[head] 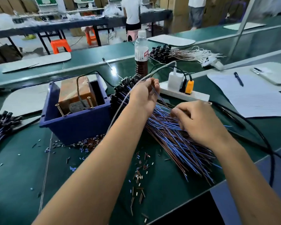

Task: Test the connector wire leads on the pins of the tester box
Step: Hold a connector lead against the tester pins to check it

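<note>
Wire leads (173,132): left hand (143,95) pinches one; right hand (199,122) grips bundle.

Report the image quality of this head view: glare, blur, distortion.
Head view: wide-angle bending curves the green table edges; a bright glare spot sits beside the bottle; the background people and shelves are blurred; the left hand, right hand and wire bundle look fairly sharp, evenly lit.

This is a factory assembly floor: long green-topped workbenches (104,52) run in rows, heaps of blue and brown wire leads (177,135) cover the near one, orange plastic stools (60,45) stand between benches, and cardboard cartons (177,5) are stacked far behind.
</note>
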`<state>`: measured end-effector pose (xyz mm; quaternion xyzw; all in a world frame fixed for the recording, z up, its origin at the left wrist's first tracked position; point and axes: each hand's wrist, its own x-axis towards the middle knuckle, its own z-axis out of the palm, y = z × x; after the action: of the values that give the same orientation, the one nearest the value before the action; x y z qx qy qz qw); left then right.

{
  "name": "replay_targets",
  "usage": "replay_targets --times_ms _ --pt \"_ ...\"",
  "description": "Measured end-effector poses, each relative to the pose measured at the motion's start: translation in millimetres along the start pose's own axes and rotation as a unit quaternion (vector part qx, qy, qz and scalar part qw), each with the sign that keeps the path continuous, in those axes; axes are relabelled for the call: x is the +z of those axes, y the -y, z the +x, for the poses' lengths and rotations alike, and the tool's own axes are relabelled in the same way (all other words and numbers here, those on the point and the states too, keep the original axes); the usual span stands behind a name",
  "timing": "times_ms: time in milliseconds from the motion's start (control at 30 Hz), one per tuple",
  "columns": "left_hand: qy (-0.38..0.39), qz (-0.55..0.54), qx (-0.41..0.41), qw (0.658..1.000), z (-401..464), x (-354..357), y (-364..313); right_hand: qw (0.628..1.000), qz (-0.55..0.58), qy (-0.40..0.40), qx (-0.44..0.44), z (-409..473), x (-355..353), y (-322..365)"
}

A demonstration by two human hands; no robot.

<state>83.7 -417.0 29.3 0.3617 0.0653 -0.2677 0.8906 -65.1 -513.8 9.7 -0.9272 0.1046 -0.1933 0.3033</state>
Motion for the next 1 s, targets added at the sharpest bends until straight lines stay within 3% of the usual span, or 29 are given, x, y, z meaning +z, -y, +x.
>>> replay_targets --times_ms 67,100,200,267,300,400,500,533,633,700,767,800,867,933,1000 --pt "-0.035 0.163 0.09 0.982 0.3 -11.1 -11.1 1.0 -0.017 -0.012 -0.008 -1.4 -0.7 1.1" --pt "-0.065 0.286 0.143 0.945 1.7 -18.8 -15.5 0.999 -0.036 -0.008 -0.014 -1.5 0.1 0.2" --pt "-0.136 0.602 0.256 0.744 6.2 -42.5 -26.9 0.993 -0.112 0.019 -0.015 -0.2 7.5 -1.2" --pt "-0.149 0.699 0.273 0.644 6.3 -47.8 -29.1 0.991 -0.135 0.009 -0.003 1.4 14.0 -1.1" --pt "-0.153 0.724 0.273 0.615 4.9 -52.8 -30.7 0.99 -0.144 -0.002 0.0 2.6 21.0 3.5" --pt "-0.117 0.756 0.273 0.583 -6.0 -51.6 -21.6 0.992 -0.115 -0.053 0.03 4.4 33.4 5.4" --pt "-0.015 0.706 0.358 0.611 -36.7 -62.2 -21.1 0.981 -0.164 -0.099 0.038 1.1 43.9 7.9" --pt "0.024 0.688 0.413 0.596 -51.3 -68.7 -23.5 0.975 -0.189 -0.112 0.04 0.3 46.2 10.3" --pt "0.076 0.641 0.577 0.5 -95.5 -97.6 -36.9 0.974 -0.15 -0.17 0.006 -4.4 57.3 31.5" --pt "0.018 0.59 0.644 0.488 -118.4 -122.0 -53.0 0.973 -0.086 -0.2 -0.078 -12.4 69.9 62.4" --pt "-0.079 0.547 0.68 0.483 -135.2 -149.3 -78.2 0.967 -0.037 -0.181 -0.175 -21.2 87.8 101.3" --pt "-0.13 0.527 0.688 0.483 -140.0 -163.0 -91.5 0.966 -0.021 -0.136 -0.217 -24.7 96.0 120.0" --pt "-0.245 0.507 0.675 0.477 -146.9 -194.2 -122.9 0.961 -0.021 0.038 -0.274 -29.7 119.4 157.5" --pt "-0.369 0.531 0.619 0.446 -150.3 -228.8 -150.8 0.929 -0.082 0.206 -0.297 -31.7 150.1 191.7" --pt "-0.479 0.574 0.526 0.405 -151.9 -262.1 -170.4 0.904 -0.106 0.27 -0.315 -30.5 183.9 221.8"
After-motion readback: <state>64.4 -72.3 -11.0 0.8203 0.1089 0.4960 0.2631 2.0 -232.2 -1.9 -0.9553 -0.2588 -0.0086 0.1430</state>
